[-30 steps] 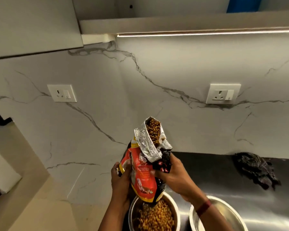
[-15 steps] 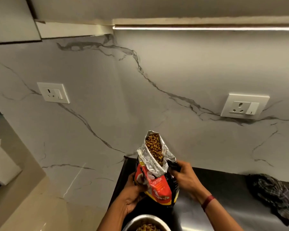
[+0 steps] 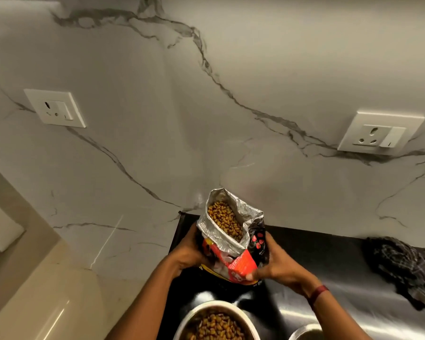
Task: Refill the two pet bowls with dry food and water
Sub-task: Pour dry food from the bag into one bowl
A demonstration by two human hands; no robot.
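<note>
An open red and black bag of dry food (image 3: 233, 244) stands upright on the dark counter near the wall, brown kibble showing in its foil mouth. My left hand (image 3: 190, 251) grips its left side and my right hand (image 3: 274, 265) grips its right side and lower front. In front of the bag, at the bottom edge, a steel bowl (image 3: 194, 315) holds kibble. A second steel bowl (image 3: 302, 333) shows only its rim at the bottom right; its contents are hidden.
A dark checked cloth (image 3: 402, 268) lies crumpled on the steel counter (image 3: 349, 298) at the right. The marble wall carries two white sockets (image 3: 55, 109) (image 3: 379, 133). A beige ledge (image 3: 35, 290) lies to the left.
The bag has gone from tilted above the kibble bowl to upright and further back by the wall. My hands moved with it. The view has tipped downward.
</note>
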